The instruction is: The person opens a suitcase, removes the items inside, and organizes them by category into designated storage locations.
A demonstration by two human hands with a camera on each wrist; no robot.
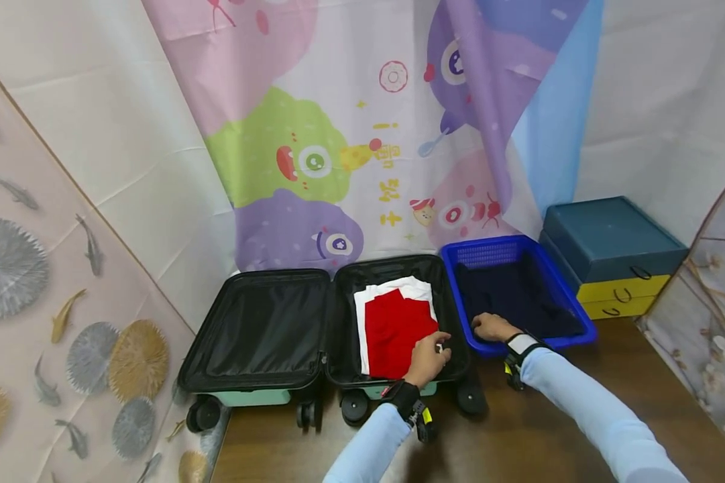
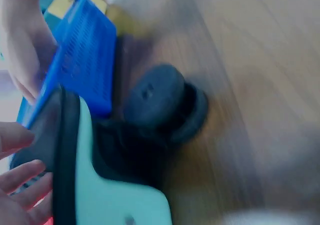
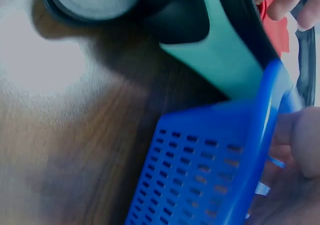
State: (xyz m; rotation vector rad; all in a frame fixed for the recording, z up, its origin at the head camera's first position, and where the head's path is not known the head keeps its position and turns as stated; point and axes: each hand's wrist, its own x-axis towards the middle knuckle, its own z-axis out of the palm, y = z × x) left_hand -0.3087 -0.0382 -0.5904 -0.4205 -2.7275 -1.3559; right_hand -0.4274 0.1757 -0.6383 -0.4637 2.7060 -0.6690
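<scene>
An open suitcase (image 1: 253, 396) has black lining and a mint-green shell. In its right half a folded red garment (image 1: 398, 329) lies on a white garment (image 1: 362, 335). My left hand (image 1: 427, 359) is over the red garment's near right corner, its fingers spread and loosely bent in the left wrist view, gripping nothing visible. To the right stands a blue plastic basket (image 1: 570, 341) with dark navy cloth (image 1: 513, 295) inside. My right hand (image 1: 493, 327) reaches over the basket's near left corner, fingers pointing down beside the navy cloth; its fingertips are partly hidden by the basket wall.
Blue-green and yellow boxes (image 1: 616, 248) with small black handles are stacked right of the basket. Suitcase wheels (image 1: 472, 397) stick out toward the wooden table's (image 1: 519, 429) front. A cartoon-printed curtain (image 1: 350, 121) hangs behind.
</scene>
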